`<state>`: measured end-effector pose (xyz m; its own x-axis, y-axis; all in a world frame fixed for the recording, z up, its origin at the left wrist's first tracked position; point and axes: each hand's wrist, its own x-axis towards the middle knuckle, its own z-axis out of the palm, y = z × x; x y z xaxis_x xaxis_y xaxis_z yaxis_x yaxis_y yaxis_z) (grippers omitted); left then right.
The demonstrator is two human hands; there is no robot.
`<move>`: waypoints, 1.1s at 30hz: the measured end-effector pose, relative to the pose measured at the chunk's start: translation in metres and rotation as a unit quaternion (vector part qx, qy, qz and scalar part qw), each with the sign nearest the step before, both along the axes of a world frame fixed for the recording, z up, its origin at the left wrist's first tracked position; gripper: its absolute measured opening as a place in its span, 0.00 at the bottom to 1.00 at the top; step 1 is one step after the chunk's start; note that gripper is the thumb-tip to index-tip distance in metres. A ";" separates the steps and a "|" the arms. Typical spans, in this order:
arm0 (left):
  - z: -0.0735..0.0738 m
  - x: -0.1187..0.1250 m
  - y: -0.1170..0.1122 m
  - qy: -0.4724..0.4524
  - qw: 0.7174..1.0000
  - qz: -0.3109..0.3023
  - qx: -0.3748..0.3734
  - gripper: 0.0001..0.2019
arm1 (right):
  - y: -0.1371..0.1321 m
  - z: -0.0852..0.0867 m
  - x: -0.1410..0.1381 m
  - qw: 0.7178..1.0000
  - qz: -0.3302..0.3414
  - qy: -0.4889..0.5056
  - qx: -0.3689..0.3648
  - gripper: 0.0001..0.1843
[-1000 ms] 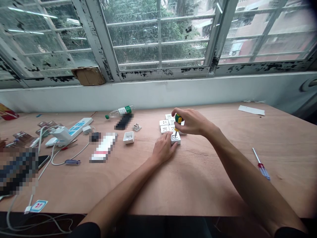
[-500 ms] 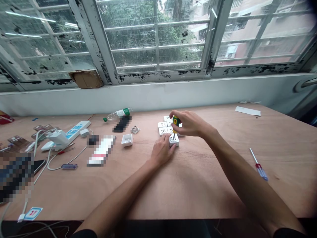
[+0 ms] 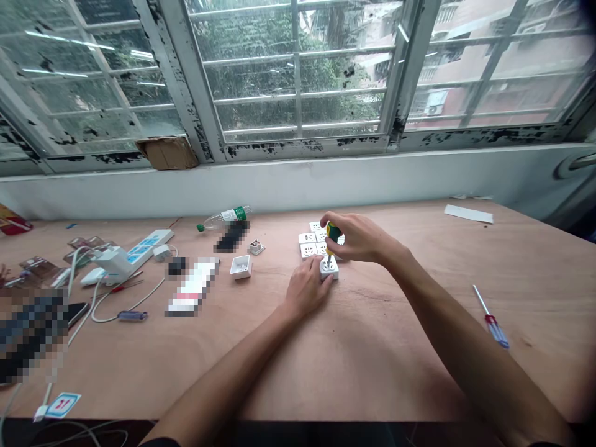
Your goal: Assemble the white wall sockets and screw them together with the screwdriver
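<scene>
My left hand (image 3: 307, 288) rests on and grips a white wall socket (image 3: 329, 269) from its near left side. My right hand (image 3: 356, 237) is shut around a green and yellow screwdriver (image 3: 332, 234) just above that socket. The screwdriver's shaft stands almost upright, its tip down at the socket's face. Several other white socket panels (image 3: 307, 242) lie face up in a tight group just beyond the hands, partly hidden behind my right hand.
On the plywood table (image 3: 372, 347) lie a white open back box (image 3: 241, 267), a small socket module (image 3: 256, 248), a plastic bottle (image 3: 223, 216), a power strip (image 3: 144, 243) with cables, and a red-handled screwdriver (image 3: 492, 326). A window runs along the far side.
The whole scene sits slightly lower in the view as my head has shifted. My hands stay on the socket and screwdriver, with no visible change of grip.
</scene>
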<state>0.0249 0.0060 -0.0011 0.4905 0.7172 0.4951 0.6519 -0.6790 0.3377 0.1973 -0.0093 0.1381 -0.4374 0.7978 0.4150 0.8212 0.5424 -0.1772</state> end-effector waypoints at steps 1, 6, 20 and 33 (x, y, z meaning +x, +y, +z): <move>0.000 0.000 0.000 0.001 1.000 0.000 -0.001 0.20 | 0.000 0.000 0.000 1.000 -0.001 0.000 -0.002 0.12; 0.001 0.001 0.000 -0.001 1.000 -0.002 -0.003 0.20 | 0.002 0.000 -0.001 1.000 -0.029 -0.013 0.000 0.11; 0.000 0.001 -0.001 0.006 1.000 0.004 -0.004 0.20 | 0.002 -0.001 -0.001 1.000 -0.029 -0.011 0.000 0.11; 0.000 0.001 0.000 0.006 1.000 0.003 -0.004 0.20 | 0.002 -0.001 0.000 0.999 -0.033 -0.013 0.004 0.13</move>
<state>0.0260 0.0059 -0.0010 0.4912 0.7246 0.4833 0.6602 -0.6717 0.3360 0.1972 -0.0073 0.1366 -0.3952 0.8220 0.4100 0.8596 0.4884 -0.1506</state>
